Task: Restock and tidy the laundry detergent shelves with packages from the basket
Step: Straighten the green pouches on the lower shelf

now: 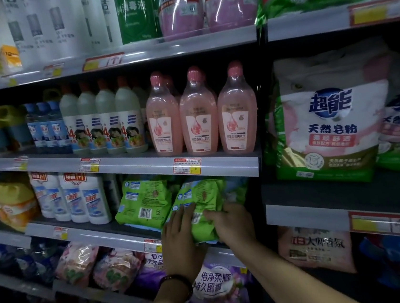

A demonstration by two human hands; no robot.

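A green detergent bag (201, 201) stands tilted at the front of the third shelf (98, 234), right of a second green bag (143, 202) of the same kind. My left hand (182, 243) lies against the left side of the green detergent bag with straight fingers. My right hand (232, 222) grips the bag's lower right part, fingers curled over its crumpled front. More green packaging shows behind it, partly hidden. The basket is out of view.
White bottles (72, 198) stand left of the green bags. Pink bottles (200, 116) line the shelf above. Large green-and-white powder bags (328, 124) fill the right bay. Pink and purple bags (214, 286) lie on the shelf below.
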